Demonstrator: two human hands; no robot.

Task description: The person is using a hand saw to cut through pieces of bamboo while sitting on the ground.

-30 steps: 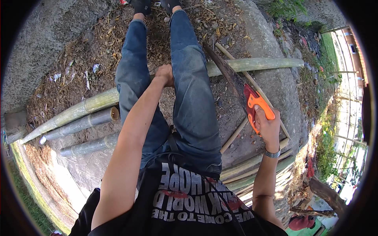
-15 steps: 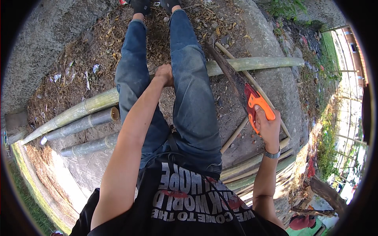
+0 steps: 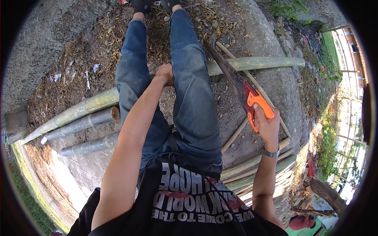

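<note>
A long green bamboo pole runs crosswise beneath my legs, from the lower left to the upper right. Between my knees, my left hand is closed round the pole, its fingertips partly hidden. My right hand grips the orange handle of a handsaw. Dark and rusty-looking, the saw's blade lies across the pole just right of my right knee. From this view I cannot tell how deep the teeth sit in the bamboo. A thin stick passes close beside the blade.
Two shorter bamboo pieces lie at the left, below the long pole. More bamboo lengths are stacked at the lower right. Dry leaves and scraps cover the ground ahead. A grey stone ledge borders the right side, with a log beyond.
My right hand and the saw have shifted very slightly up and to the left, the blade sliding a little along its length. My left hand stays in place on the pole.
</note>
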